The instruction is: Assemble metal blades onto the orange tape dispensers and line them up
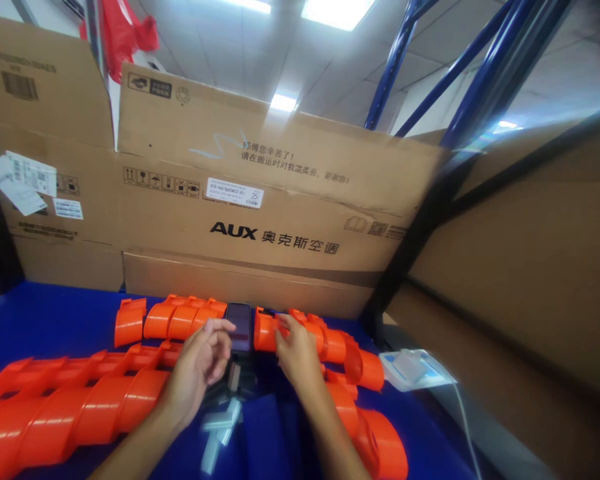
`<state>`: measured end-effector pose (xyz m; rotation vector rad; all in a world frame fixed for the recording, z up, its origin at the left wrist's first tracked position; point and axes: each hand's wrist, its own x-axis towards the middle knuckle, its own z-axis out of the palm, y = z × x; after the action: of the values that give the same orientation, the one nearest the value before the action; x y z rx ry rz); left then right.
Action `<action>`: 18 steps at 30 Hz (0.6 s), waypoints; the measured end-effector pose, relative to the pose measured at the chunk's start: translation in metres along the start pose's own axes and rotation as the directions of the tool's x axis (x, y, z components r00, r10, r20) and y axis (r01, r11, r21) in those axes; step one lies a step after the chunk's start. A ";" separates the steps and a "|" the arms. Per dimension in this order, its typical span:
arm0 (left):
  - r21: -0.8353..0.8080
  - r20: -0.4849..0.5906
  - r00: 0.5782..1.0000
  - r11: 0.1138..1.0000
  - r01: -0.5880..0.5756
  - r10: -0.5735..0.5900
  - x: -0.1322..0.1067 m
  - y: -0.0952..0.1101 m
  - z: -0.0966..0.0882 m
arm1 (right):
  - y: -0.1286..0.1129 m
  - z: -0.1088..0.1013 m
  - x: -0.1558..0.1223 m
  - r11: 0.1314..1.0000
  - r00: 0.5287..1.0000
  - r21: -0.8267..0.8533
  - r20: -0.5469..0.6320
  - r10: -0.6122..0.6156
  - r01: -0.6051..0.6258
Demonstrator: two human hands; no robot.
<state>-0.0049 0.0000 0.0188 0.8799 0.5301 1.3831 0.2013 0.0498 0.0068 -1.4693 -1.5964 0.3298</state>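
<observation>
A dark phone (239, 326) stands upright on a small stand (233, 380) at the middle of the blue table (45, 320). My left hand (203, 360) is beside it, thumb and fingers curled and touching its left edge. My right hand (296, 352) reaches from the right, fingers curved, resting against an orange plastic piece (267, 330) next to the phone. Rows of orange curved plastic pieces (70, 407) lie on both sides, with more orange pieces (375, 433) under my right forearm.
Large cardboard boxes (260, 220) marked AUX wall off the back of the table, with more cardboard (525, 280) on the right. A black post (415, 233) and blue rack beams (480, 73) rise at the right. A white device with a cable (413, 368) lies at the table's right edge.
</observation>
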 end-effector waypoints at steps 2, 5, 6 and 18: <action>0.009 -0.001 1.000 1.000 0.000 0.000 0.000 -0.001 0.000 | -0.003 -0.002 0.000 0.999 1.000 -0.041 -0.007 -0.024 0.024; 0.053 -0.013 1.000 0.999 -0.002 0.002 0.001 -0.003 -0.002 | -0.011 -0.012 0.001 0.993 0.999 -0.109 -0.028 -0.044 0.041; 0.087 -0.025 1.000 0.996 0.002 0.000 0.002 -0.004 -0.002 | -0.015 -0.019 0.000 0.991 0.998 -0.131 -0.041 -0.048 0.042; 0.401 0.046 0.997 0.915 0.037 -0.061 0.004 -0.017 -0.003 | -0.006 -0.110 -0.024 0.770 0.912 -0.552 0.399 -0.092 0.319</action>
<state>0.0039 0.0050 0.0039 1.2244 0.8037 1.2172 0.2766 -0.0140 0.0604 -1.7449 -2.2894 -0.0833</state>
